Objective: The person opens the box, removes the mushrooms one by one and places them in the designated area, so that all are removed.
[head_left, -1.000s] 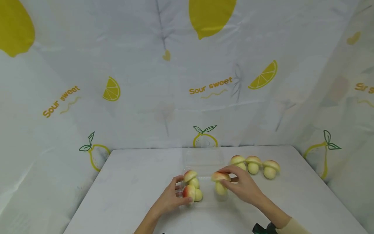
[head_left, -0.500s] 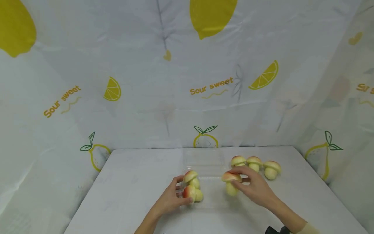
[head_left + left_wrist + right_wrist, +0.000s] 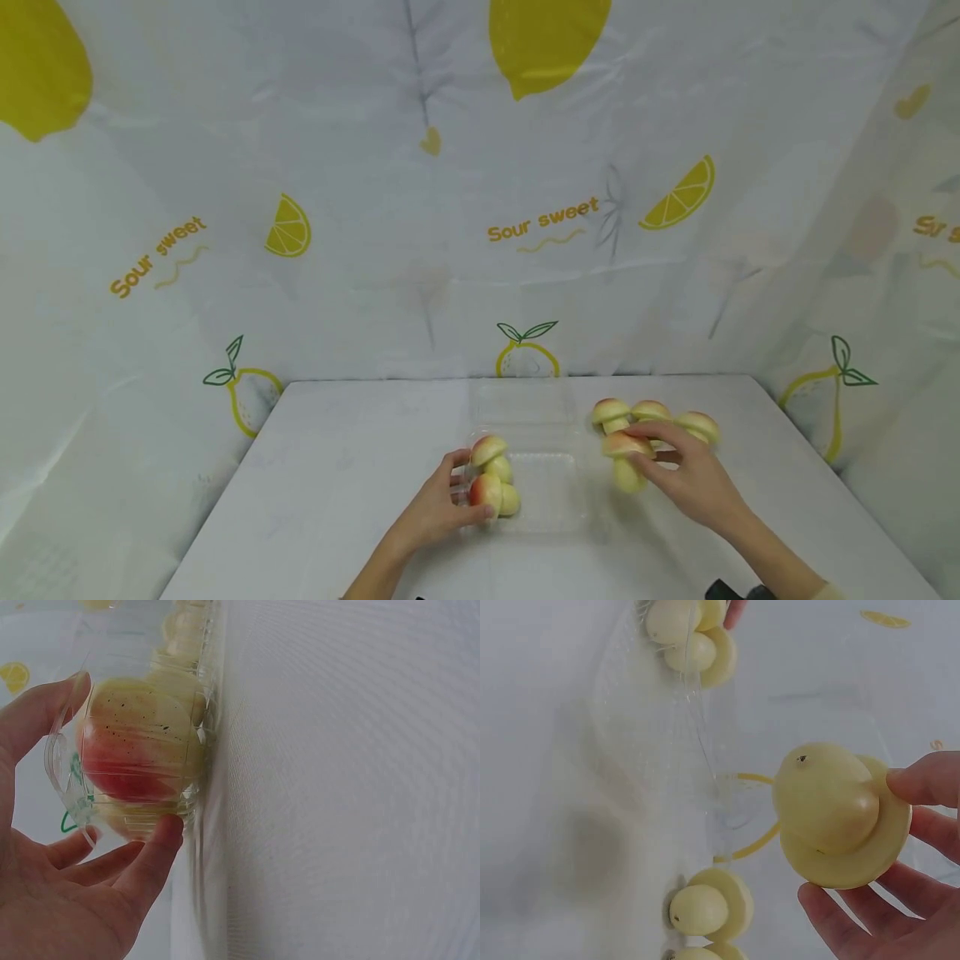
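My right hand (image 3: 686, 475) holds a toy mushroom (image 3: 627, 477) by its red-tinged cap, stem pointing down, above the table just right of a clear plastic clamshell box (image 3: 551, 500). In the right wrist view the thumb and fingers pinch the rim of the mushroom's cap (image 3: 847, 874). My left hand (image 3: 442, 500) grips the box's left wall, with thumb and fingers on the plastic in the left wrist view. Two toy mushrooms lie on their sides in the left part of the box, a nearer one (image 3: 487, 493) and a farther one (image 3: 490, 452).
Three more mushrooms, including a left one (image 3: 611, 412) and a right one (image 3: 701, 425), stand in a row at the back right, partly behind my right hand. The box's transparent lid (image 3: 523, 403) lies open toward the back of the white table (image 3: 337, 467). A lemon-print curtain hangs behind.
My right hand has carried the mushroom rightward, from over the box to beyond its right edge, close to the row. The left hand and the box have stayed in place.
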`<action>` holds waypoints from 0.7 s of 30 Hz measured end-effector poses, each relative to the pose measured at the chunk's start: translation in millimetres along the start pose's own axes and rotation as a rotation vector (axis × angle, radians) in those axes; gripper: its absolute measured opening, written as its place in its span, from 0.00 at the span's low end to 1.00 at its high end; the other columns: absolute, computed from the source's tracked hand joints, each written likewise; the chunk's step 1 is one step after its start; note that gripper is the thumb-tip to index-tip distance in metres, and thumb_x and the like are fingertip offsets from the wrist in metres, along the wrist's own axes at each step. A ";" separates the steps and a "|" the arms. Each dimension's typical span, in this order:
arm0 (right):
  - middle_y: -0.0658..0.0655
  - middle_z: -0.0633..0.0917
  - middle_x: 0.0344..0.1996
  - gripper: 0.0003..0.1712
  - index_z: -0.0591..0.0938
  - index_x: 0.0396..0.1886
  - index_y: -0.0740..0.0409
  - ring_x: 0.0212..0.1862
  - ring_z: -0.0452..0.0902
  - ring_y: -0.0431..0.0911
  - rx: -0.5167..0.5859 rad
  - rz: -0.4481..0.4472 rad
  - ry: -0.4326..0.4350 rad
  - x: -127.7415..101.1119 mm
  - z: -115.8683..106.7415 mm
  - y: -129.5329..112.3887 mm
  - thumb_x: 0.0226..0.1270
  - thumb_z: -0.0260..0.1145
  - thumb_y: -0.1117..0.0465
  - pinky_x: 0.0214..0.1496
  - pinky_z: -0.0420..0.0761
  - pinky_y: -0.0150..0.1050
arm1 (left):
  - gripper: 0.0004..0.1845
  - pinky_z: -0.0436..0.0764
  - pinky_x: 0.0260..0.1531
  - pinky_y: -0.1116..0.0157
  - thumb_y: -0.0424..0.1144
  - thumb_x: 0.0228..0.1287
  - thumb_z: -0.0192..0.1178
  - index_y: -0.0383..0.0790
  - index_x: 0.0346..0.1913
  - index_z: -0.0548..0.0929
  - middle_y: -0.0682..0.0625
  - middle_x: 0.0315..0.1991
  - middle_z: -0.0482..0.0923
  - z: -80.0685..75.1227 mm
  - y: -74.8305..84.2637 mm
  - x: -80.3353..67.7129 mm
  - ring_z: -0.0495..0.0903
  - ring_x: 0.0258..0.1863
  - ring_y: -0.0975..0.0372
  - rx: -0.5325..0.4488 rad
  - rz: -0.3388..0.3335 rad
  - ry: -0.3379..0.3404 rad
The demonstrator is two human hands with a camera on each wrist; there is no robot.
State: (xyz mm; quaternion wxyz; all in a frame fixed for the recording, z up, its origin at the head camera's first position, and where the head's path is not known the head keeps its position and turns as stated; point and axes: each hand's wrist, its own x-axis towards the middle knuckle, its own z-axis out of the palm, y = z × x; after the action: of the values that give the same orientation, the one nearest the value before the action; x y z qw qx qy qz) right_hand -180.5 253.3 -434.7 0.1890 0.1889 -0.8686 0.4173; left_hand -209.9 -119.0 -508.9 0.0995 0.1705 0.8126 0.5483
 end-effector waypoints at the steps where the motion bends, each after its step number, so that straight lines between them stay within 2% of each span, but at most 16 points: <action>1: 0.55 0.85 0.50 0.17 0.84 0.54 0.57 0.49 0.76 0.29 0.000 0.003 0.002 -0.7 -2.2 1.4 0.66 0.72 0.67 0.42 0.85 0.33 | 0.48 0.79 0.58 0.49 0.45 0.56 0.77 0.36 0.73 0.61 0.37 0.72 0.64 -0.3 0.5 0.0 0.75 0.60 0.45 0.001 0.000 0.000; 8: 0.51 0.85 0.47 0.17 0.85 0.53 0.59 0.48 0.75 0.26 -0.005 0.041 0.061 -10.1 -13.7 14.1 0.64 0.73 0.68 0.41 0.83 0.27 | 0.47 0.79 0.57 0.49 0.45 0.56 0.77 0.36 0.74 0.61 0.36 0.72 0.64 -0.8 1.3 -0.9 0.75 0.60 0.45 -0.003 0.004 -0.003; 15: 0.48 0.84 0.52 0.18 0.84 0.55 0.60 0.50 0.74 0.24 -0.046 0.073 0.063 -16.6 -22.2 33.7 0.65 0.73 0.67 0.42 0.82 0.27 | 0.47 0.79 0.57 0.49 0.44 0.56 0.77 0.36 0.73 0.62 0.36 0.71 0.64 -1.3 1.3 -1.5 0.76 0.60 0.45 0.005 0.007 0.010; 21: 0.40 0.83 0.52 0.18 0.84 0.55 0.60 0.49 0.74 0.22 -0.063 0.120 0.071 -23.1 -33.7 51.4 0.67 0.73 0.65 0.41 0.81 0.24 | 0.46 0.80 0.56 0.49 0.45 0.56 0.77 0.37 0.73 0.62 0.36 0.71 0.64 0.6 0.0 0.3 0.76 0.60 0.45 0.015 0.005 0.002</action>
State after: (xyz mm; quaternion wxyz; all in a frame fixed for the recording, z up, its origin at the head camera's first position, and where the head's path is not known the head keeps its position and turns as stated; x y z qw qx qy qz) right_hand -179.9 313.8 -460.0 0.2001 0.1154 -0.8839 0.4067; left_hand -209.9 -118.4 -509.1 0.0960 0.1725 0.8165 0.5426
